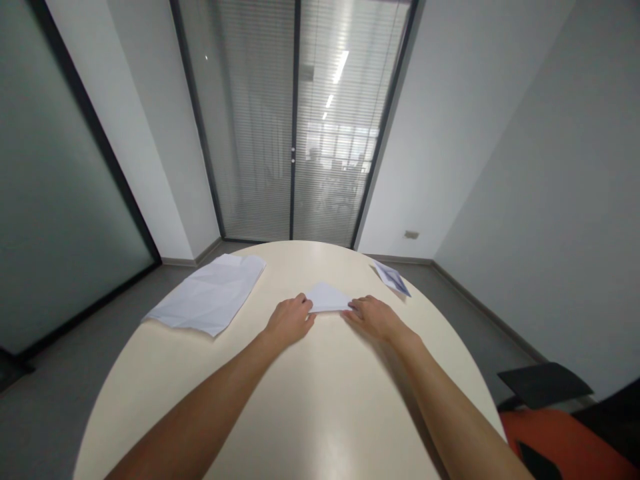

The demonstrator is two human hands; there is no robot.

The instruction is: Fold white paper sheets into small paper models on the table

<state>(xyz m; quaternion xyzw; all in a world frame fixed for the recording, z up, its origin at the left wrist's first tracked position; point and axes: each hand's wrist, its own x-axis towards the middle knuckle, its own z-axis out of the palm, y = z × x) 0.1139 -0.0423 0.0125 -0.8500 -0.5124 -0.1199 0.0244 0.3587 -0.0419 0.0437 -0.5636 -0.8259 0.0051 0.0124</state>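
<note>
A small folded white paper point(327, 297) lies flat on the round cream table point(300, 400), pointed away from me. My left hand point(290, 320) has its curled fingers on the paper's left edge. My right hand point(373, 317) presses its fingertips on the paper's right edge. Both forearms reach across the table from the near side.
A stack of creased white sheets point(210, 293) lies at the table's far left edge. A smaller folded paper point(393, 277) sits at the far right rim. An orange and black chair point(560, 420) stands at the near right. Glass doors with blinds point(295, 120) face me.
</note>
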